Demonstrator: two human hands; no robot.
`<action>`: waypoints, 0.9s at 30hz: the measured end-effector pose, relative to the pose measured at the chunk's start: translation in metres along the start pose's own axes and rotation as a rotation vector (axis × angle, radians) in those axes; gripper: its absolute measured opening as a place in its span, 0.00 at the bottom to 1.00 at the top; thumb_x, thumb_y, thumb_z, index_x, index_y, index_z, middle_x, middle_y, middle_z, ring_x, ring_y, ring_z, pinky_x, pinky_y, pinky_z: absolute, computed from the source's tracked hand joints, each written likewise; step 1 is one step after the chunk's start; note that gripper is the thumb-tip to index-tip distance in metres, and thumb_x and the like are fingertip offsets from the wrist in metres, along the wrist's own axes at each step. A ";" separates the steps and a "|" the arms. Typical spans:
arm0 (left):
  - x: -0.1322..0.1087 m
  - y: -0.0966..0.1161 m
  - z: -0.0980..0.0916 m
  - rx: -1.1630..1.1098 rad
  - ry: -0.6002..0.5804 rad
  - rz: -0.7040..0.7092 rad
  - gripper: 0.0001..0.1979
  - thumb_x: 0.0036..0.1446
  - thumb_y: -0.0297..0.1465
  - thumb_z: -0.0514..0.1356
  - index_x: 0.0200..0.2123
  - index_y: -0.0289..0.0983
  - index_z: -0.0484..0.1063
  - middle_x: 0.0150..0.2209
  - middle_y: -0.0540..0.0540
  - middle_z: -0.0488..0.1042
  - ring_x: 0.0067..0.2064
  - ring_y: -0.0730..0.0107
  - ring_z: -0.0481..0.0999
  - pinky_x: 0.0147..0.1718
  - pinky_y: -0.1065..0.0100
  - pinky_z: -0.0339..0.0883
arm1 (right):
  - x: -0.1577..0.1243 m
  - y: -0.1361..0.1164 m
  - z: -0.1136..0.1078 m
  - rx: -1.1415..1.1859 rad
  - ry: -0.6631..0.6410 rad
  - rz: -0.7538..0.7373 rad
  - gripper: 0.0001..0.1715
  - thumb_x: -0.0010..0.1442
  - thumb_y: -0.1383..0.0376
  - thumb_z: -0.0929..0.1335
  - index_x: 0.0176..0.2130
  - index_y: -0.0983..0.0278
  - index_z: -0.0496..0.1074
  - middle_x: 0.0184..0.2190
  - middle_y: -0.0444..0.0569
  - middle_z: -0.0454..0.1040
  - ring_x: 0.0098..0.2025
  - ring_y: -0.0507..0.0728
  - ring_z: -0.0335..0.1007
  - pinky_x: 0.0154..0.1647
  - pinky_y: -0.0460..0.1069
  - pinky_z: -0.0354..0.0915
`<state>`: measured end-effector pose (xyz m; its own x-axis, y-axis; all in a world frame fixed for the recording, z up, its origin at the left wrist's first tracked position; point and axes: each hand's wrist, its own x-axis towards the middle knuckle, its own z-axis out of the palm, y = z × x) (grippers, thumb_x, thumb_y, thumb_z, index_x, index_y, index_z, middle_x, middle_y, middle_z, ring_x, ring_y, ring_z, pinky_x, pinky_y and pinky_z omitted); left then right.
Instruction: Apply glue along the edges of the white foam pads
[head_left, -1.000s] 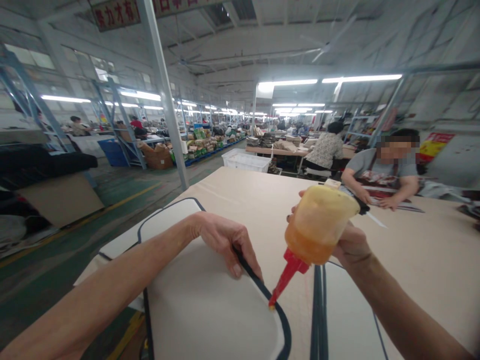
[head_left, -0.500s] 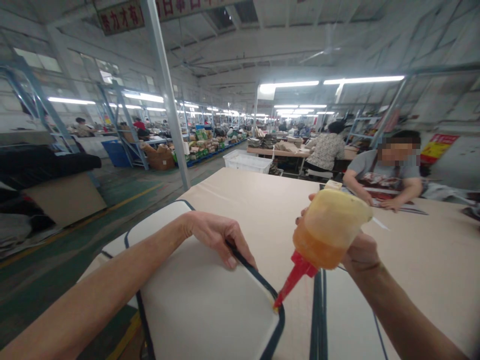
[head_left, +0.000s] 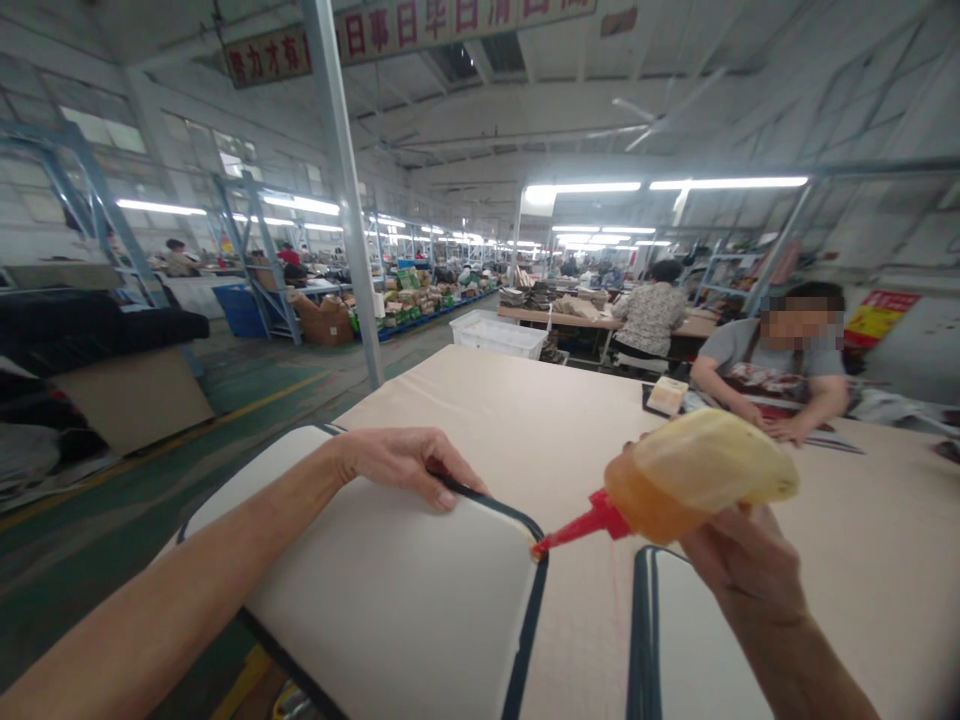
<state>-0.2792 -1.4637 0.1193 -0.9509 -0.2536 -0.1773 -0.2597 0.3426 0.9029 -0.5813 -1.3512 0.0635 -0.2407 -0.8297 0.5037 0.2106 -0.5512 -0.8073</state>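
My left hand grips the far edge of a white panel with dark blue edging, thumb on top and fingers over the border. In my right hand is a glue bottle, a cloudy yellowish squeeze bottle with amber liquid inside, tilted with its red nozzle pointing left and down. The nozzle tip meets the panel's right far corner, where a yellowish smear shows at the inner side of the edging. The bottle hides most of my right fingers. Under and behind the held panel lies another pale panel.
More dark-edged panels lie on the right of the beige table. A small yellowish block sits on something dark at the back. Across the table a co-worker leans over dark pieces. A metal post stands beyond the table's left corner.
The bottle has tipped from steep to nearly level and shifted right, its nozzle moving round the panel's corner. The panel has turned slightly, with my left hand still on its edge.
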 end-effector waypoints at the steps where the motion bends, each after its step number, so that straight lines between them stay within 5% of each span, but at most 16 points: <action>1: -0.002 -0.002 0.000 -0.011 0.023 -0.002 0.23 0.50 0.37 0.63 0.48 0.32 0.73 0.43 0.43 0.76 0.41 0.65 0.73 0.38 0.74 0.66 | -0.002 0.001 0.001 0.034 0.079 -0.006 0.32 0.45 0.58 0.73 0.50 0.52 0.66 0.42 0.49 0.75 0.41 0.64 0.72 0.43 0.57 0.69; 4: -0.007 -0.007 0.002 -0.042 0.078 -0.012 0.22 0.51 0.38 0.62 0.48 0.33 0.73 0.44 0.43 0.75 0.41 0.63 0.73 0.37 0.73 0.66 | -0.008 0.002 0.006 0.087 0.200 0.007 0.36 0.39 0.60 0.75 0.50 0.55 0.67 0.40 0.51 0.75 0.43 0.66 0.71 0.45 0.60 0.67; 16: -0.023 -0.031 0.010 -0.112 0.255 -0.099 0.22 0.51 0.36 0.62 0.50 0.39 0.71 0.45 0.46 0.75 0.39 0.67 0.75 0.32 0.76 0.66 | -0.016 0.007 0.014 0.072 0.269 0.022 0.40 0.34 0.60 0.77 0.49 0.55 0.68 0.40 0.52 0.76 0.43 0.68 0.71 0.47 0.64 0.65; 27: -0.026 -0.042 0.013 -0.263 0.255 -0.148 0.20 0.50 0.33 0.62 0.49 0.41 0.72 0.40 0.49 0.78 0.37 0.71 0.75 0.33 0.78 0.65 | -0.019 0.008 0.017 0.069 0.139 0.078 0.37 0.36 0.56 0.76 0.48 0.57 0.70 0.39 0.54 0.76 0.44 0.69 0.71 0.48 0.65 0.63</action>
<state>-0.2461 -1.4601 0.0809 -0.8257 -0.5107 -0.2395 -0.3071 0.0508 0.9503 -0.5589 -1.3419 0.0526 -0.3491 -0.8525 0.3890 0.2971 -0.4944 -0.8169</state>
